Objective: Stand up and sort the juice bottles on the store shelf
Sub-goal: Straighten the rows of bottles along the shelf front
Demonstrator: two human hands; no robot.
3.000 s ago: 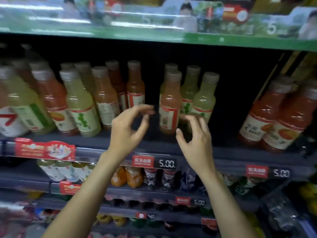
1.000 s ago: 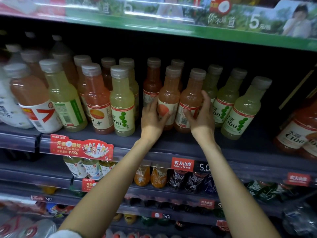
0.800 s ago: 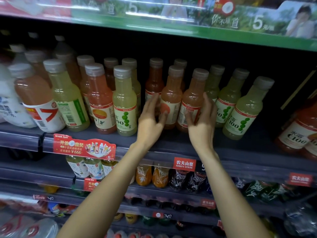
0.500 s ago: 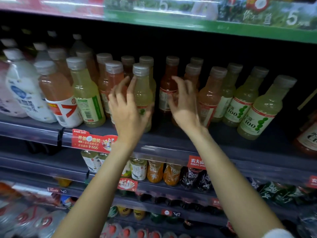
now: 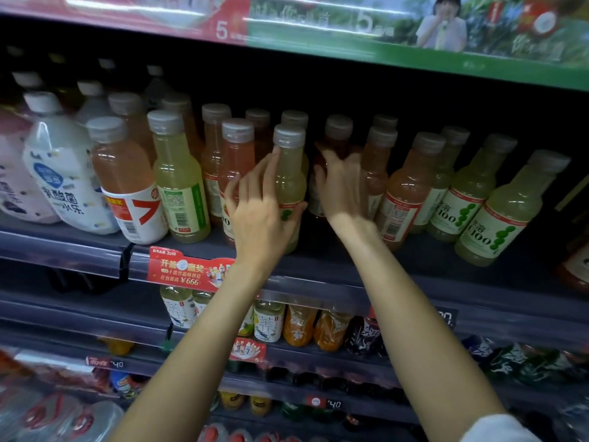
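- Near the front edge of the store shelf (image 5: 318,269), juice bottles stand upright in rows — pale green and orange ones mixed.
- Left hand (image 5: 264,215) wraps a green juice bottle (image 5: 289,173): thumb on its label, fingers against its neck.
- Right hand (image 5: 342,186), blurred, reaches with spread, relaxed fingers toward a red-orange bottle (image 5: 334,138) just beside — actual contact can't be told.

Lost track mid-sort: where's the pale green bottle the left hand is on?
Head view, centre-left of the middle shelf: the pale green bottle stands at the front edge behind the left hand, a pink bottle on its left.
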